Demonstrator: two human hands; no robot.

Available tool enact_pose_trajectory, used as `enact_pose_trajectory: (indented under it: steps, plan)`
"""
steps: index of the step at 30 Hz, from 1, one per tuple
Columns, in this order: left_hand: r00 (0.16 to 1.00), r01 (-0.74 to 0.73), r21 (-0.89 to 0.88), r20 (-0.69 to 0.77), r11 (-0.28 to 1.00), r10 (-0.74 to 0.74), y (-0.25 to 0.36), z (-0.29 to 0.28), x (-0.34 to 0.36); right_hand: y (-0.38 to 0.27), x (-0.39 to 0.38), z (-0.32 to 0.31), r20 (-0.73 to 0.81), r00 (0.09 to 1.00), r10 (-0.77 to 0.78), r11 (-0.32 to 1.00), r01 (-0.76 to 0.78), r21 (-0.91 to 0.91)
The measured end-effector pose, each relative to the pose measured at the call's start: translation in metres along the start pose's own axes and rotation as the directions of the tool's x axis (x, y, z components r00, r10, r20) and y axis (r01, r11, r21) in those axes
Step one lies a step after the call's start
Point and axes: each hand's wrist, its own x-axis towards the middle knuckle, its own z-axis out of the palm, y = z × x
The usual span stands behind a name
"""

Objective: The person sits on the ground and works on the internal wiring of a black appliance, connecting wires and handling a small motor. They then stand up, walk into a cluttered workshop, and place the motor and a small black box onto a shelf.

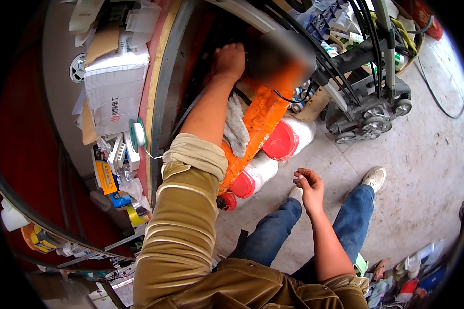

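Observation:
My left hand point(229, 62) reaches far forward into a dark recess beside the counter edge, its fingers curled over. What they grip, if anything, is hidden. Just to its right is a round dark shape point(265, 49), partly blurred. Below the hand, a grey cloth or glove point(235, 129) lies on an orange, worn surface point(262, 114). My right hand point(310, 188) hangs in the air above my legs, fingers bent toward the thumb; anything between them is too small to make out. Nearest to it are white buckets with red lids, one lid point(281, 140) facing me.
On the counter at left stand a white carton point(116, 90), a spool of white wire point(137, 134) and small boxes. A wheeled hand truck point(368, 121) stands at the far right, before a container of bottles and cans point(332, 49). A hose point(441, 105) lies on the floor; clutter point(407, 273) fills the lower right.

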Motion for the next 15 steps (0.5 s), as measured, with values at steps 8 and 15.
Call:
enact_pose_trajectory:
  steps: [8, 15]
  plan:
    - [0.93, 0.346, -0.227, 0.209, 0.91, -0.302, 0.008, -0.002, 0.001, 0.01, -0.005, 0.003, 0.006, 1.0, 0.003, 1.0, -0.003, -0.005]
    - [0.794, 0.606, -0.517, 0.343, 0.605, -0.502, 0.017, 0.005, -0.044, 0.036, -0.007, 0.005, 0.012, 1.0, 0.005, 1.0, -0.005, -0.015]
